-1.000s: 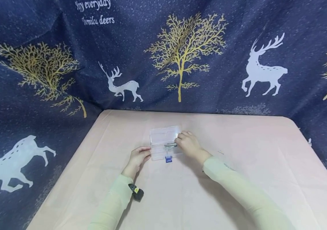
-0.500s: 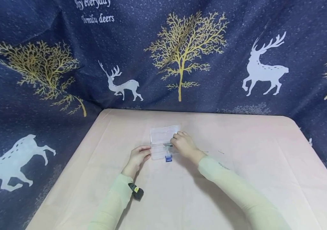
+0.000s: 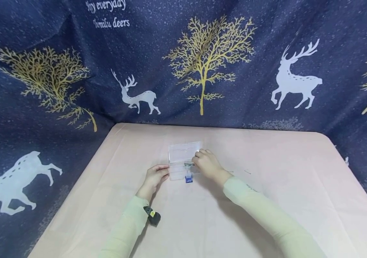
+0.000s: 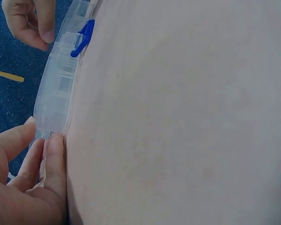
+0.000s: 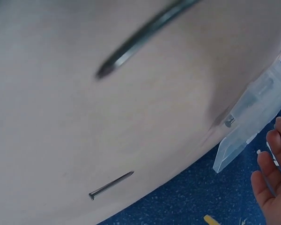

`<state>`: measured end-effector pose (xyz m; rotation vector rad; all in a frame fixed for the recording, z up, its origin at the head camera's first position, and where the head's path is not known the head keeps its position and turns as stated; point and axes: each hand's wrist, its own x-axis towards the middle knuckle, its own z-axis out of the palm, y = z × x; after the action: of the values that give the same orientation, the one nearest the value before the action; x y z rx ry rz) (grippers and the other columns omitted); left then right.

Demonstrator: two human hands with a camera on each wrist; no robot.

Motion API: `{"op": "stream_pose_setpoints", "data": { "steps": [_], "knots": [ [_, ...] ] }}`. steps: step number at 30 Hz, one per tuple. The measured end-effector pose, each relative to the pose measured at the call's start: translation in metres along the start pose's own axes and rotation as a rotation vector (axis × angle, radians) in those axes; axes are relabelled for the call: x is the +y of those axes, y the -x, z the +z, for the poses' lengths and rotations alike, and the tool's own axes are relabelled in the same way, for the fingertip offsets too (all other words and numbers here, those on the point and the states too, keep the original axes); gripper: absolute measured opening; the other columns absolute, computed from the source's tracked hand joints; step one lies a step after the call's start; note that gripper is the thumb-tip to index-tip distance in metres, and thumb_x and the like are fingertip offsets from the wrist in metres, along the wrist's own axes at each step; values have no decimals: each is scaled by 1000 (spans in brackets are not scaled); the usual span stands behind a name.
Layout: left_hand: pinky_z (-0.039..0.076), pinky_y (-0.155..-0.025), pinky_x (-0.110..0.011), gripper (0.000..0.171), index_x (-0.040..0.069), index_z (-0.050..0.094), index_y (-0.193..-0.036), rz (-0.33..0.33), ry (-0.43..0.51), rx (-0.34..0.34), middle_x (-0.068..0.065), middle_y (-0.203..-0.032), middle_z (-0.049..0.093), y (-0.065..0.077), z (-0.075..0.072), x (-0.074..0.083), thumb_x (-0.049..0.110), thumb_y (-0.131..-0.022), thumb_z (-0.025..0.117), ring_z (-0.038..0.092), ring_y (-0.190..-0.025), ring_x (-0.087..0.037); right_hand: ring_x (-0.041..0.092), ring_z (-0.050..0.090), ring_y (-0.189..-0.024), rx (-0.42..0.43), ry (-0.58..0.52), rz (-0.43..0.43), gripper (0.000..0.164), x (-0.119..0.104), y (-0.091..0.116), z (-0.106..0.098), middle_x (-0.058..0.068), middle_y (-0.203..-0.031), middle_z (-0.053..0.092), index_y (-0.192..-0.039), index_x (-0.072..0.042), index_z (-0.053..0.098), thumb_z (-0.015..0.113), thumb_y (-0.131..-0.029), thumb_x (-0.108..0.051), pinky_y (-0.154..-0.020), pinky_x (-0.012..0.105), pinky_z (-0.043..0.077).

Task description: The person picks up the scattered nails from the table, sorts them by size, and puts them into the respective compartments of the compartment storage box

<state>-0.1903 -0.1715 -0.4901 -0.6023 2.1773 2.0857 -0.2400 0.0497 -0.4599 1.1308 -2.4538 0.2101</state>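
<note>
A clear plastic box (image 3: 178, 173) lies with its lid (image 3: 181, 151) raised and a blue latch (image 3: 188, 178) at its front. Several nails (image 3: 188, 164) lie inside. My left hand (image 3: 154, 176) pinches the box's left end between thumb and fingers. Over the box's right part is my right hand (image 3: 207, 163), its fingers (image 5: 267, 164) loosely bent. I see nothing between them, and the head view hides what lies under the hand. To the right, one loose nail (image 5: 111, 185) rests on the table; another nail (image 5: 140, 47) shows large and blurred in the right wrist view.
A pale pink cloth (image 3: 254, 222) covers the table. Behind it hangs a dark blue curtain (image 3: 247, 93) with deer and trees. A black wrist device (image 3: 152, 216) is strapped on the left sleeve.
Since a second ago my right hand has shifted slightly left over the box. A nail near my right wrist has come into sight on the table. My left hand has stayed put.
</note>
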Motion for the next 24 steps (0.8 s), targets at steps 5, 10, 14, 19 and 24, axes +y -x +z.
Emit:
{"op": "stream_pose_setpoints", "data": {
  "steps": [5,10,14,19,24],
  "knots": [
    [58,-88,-29,26,-8,62,-112,2,-9,6,-22,-116,61,0,1,0,-4,-87,59,63,-87,-12,17,53,-75,10,-5,9,5,3,5,-3,1,-79,65,-78,-12,68,71,-79,-9,-64,27,45],
    [58,-87,-27,27,-8,62,-112,4,-7,10,-23,-116,62,1,1,-1,-4,-86,59,63,-87,-13,18,54,-78,-13,-33,36,3,3,11,-14,2,-82,66,-81,-12,69,71,-81,-10,-67,30,48],
    [59,-84,-25,27,-10,61,-113,19,2,3,-23,-115,62,1,0,-2,-4,-86,60,63,-85,-12,18,55,-80,-37,-26,58,4,6,17,-22,2,-86,67,-84,-12,69,72,-81,-12,-70,30,49],
    [59,-81,-23,28,-12,60,-113,29,10,-2,-22,-111,64,1,-1,-3,-5,-86,60,63,-83,-11,19,56,-83,-60,-30,67,6,12,26,-31,3,-89,67,-86,-11,70,72,-80,-10,-74,31,51],
    [59,-82,-23,27,-11,61,-113,21,9,-5,-20,-110,65,1,1,-2,-4,-86,61,63,-84,-10,20,56,-84,-57,-13,65,11,18,35,-41,3,-88,67,-88,-10,69,74,-79,-11,-75,31,51]
  ]
}}
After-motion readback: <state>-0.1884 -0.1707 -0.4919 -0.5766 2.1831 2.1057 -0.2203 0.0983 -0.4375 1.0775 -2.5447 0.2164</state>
